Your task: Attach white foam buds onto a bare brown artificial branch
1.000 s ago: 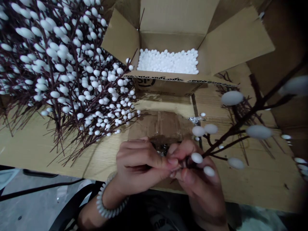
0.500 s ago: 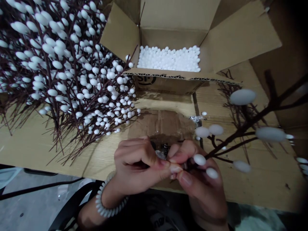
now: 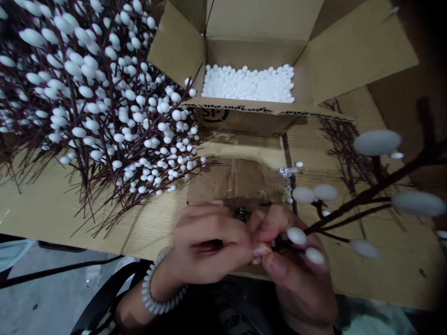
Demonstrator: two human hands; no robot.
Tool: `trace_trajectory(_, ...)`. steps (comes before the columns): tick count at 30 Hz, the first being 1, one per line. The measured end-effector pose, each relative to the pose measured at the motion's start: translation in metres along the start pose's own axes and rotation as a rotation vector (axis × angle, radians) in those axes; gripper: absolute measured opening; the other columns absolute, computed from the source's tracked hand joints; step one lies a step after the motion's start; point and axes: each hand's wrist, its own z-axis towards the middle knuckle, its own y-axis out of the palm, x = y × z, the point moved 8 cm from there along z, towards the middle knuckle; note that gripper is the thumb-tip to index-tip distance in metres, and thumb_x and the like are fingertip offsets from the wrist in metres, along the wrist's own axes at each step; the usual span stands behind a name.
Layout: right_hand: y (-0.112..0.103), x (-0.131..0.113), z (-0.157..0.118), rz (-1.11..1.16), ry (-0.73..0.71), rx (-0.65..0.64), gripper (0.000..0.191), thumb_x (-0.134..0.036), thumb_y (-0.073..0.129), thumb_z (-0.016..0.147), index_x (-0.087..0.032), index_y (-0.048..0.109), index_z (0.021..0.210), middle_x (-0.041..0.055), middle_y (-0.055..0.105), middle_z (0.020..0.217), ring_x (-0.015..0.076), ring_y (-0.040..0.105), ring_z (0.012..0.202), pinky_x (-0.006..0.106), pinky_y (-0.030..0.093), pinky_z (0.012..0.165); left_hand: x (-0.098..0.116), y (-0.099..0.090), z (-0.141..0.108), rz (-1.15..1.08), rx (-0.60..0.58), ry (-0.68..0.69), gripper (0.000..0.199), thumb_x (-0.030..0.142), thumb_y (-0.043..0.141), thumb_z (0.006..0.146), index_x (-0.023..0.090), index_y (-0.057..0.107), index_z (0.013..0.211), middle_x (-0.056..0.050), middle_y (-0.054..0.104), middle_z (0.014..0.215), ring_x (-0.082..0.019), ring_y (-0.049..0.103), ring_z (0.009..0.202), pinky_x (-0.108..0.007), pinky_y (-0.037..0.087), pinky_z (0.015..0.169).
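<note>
A brown branch [image 3: 344, 208] with white oval berries reaches from my right hand [image 3: 296, 260] toward the upper right. My right hand is closed around its lower end, below two berries. My left hand [image 3: 213, 244], with a coiled band at its wrist, is pinched against the right fingertips. What the left fingers hold is too small and too hidden to name. Just beyond both hands a brown taped patch [image 3: 233, 179] lies on the table.
An open cardboard box [image 3: 251, 122] holding white balls [image 3: 247, 83] stands at the back. A large pile of berry branches [image 3: 104, 111] covers the left. Bare brown twigs [image 3: 349, 153] and a scrap of clear plastic [image 3: 286, 172] lie on the right of the table [image 3: 146, 237].
The left hand has shifted slightly right, its fingers more closed against the right hand. The branch has swung a little to the right and nearer. The whole view has moved slightly.
</note>
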Motion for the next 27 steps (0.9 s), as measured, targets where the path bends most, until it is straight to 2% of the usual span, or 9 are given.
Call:
trace_trajectory(6,0.001,-0.0012,0.0012,-0.003,0.015,-0.009,0.007,-0.028,0.063,0.088,-0.029,0.066,0.094,0.0018,0.057,0.075,0.0174,0.048,0.064,0.029,0.039,0.052,-0.0009,-0.0018,-0.0006,-0.023,0.011,0.006,0.024,0.017,0.075,0.084,0.016,0.056,0.068,0.006,0.059,0.051,-0.005,0.047,0.04,-0.021,0.038,0.046)
trace_trajectory(11,0.002,-0.0021,0.0022,0.011,0.013,-0.016,0.007,-0.027,0.065,0.087,-0.029,0.066,0.094,0.0009,0.055,0.074,0.0168,0.048,0.066,0.028,0.039,0.054,-0.001,0.0002,-0.002,-0.034,-0.019,0.015,0.021,0.022,0.073,0.086,0.015,0.06,0.07,0.003,0.061,0.052,-0.006,0.048,0.04,-0.022,0.039,0.045)
trace_trajectory(21,0.0014,-0.001,0.0026,-0.01,0.01,-0.007,0.006,-0.028,0.064,0.088,-0.03,0.066,0.093,0.0002,0.057,0.076,0.0164,0.049,0.068,0.028,0.041,0.056,-0.0014,-0.0014,-0.001,-0.062,0.012,0.01,0.023,0.015,0.077,0.08,0.016,0.057,0.068,0.007,0.057,0.051,-0.005,0.046,0.041,-0.022,0.036,0.045)
trace_trajectory(27,0.0028,0.0015,0.0018,0.024,0.042,-0.017,0.008,-0.028,0.064,0.087,-0.031,0.064,0.094,-0.0004,0.053,0.074,0.0171,0.047,0.066,0.028,0.037,0.053,-0.001,-0.0003,-0.0011,-0.006,-0.036,0.007,0.019,0.018,0.075,0.083,0.016,0.061,0.07,0.003,0.064,0.054,-0.007,0.051,0.042,-0.022,0.042,0.047)
